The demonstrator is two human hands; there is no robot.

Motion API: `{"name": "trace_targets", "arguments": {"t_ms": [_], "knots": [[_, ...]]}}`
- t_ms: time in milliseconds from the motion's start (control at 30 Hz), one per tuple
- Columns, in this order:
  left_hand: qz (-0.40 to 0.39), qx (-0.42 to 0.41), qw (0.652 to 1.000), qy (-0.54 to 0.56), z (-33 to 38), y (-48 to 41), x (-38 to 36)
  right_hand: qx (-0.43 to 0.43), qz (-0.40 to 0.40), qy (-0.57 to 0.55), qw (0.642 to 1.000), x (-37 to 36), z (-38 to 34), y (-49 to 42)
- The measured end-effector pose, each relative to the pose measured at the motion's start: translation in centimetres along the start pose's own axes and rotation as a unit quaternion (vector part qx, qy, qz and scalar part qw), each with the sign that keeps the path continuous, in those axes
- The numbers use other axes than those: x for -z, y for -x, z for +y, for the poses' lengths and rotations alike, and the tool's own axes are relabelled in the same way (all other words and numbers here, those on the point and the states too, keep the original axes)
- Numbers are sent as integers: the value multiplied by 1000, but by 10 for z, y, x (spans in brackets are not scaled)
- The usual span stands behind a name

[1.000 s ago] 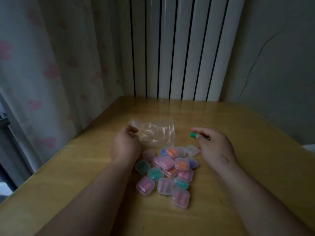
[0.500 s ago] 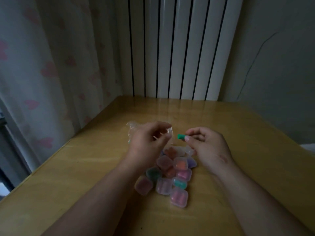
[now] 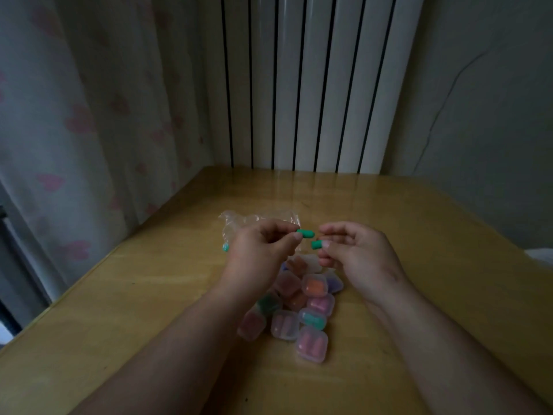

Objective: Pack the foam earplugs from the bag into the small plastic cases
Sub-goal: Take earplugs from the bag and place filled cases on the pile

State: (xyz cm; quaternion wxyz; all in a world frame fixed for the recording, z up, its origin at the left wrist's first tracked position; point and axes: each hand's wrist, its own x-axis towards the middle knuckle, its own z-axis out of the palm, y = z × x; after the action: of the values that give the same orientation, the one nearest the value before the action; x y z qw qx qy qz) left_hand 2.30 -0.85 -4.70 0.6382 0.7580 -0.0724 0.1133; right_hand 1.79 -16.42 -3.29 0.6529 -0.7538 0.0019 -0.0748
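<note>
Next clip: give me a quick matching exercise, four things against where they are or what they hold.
1 left hand
2 right hand
3 plastic bag
4 small cases

A piled on the table, nearest the camera
B pinches the upper green earplug
C lies on the table beyond both hands
D pinches the lower green earplug

Pairs: 1-B, 2-D, 3-C, 4-A
</note>
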Motion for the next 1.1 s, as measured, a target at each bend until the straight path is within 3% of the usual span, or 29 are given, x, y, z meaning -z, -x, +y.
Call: {"name": "trace_targets", "arguments": {"t_ms": [367, 533, 633, 700, 833, 1100], "knots": [[0, -22, 999, -46, -8, -3, -5, 37, -29, 10, 999, -2, 0, 4], [1, -47, 990, -136, -12, -11, -11, 43, 37, 56, 997, 1, 4, -2], [-28, -103, 941, -321, -12, -13, -16, 38, 67, 86, 993, 6, 11, -9], [-87, -119, 900, -409, -11, -14, -19, 36, 86, 102, 990, 9, 17, -14], [-197, -75, 884, -417, -10, -17, -18, 30, 107, 107, 988, 12, 25, -22], [-256, -66, 833, -485, -7, -20, -13, 27, 110, 106, 988, 12, 22, -24]]}}
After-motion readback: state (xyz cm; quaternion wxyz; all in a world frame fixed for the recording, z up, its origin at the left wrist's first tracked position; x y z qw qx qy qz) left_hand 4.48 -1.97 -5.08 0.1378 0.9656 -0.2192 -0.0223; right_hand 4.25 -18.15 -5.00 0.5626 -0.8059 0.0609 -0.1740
